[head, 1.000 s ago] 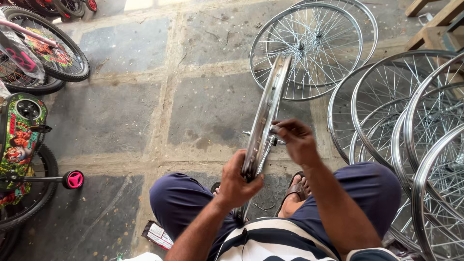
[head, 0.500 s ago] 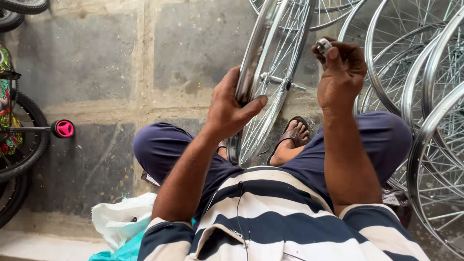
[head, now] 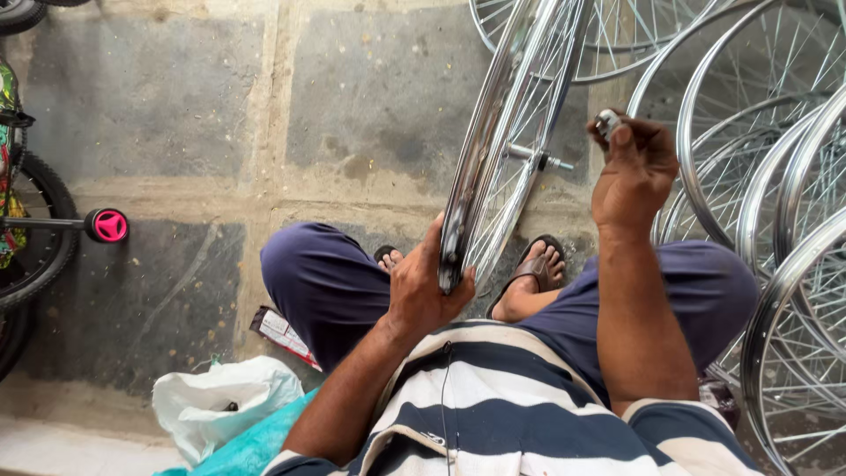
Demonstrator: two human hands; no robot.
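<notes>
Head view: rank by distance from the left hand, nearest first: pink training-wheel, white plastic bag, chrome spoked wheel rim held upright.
1. Chrome spoked wheel rim: gripped by the left hand, centre.
2. White plastic bag: lower left, on the floor.
3. Pink training-wheel: far left.

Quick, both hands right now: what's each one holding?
Left hand: closed on the rim of the upright bicycle wheel.
Right hand: raised, fingertips pinching a small metal part.
</notes>
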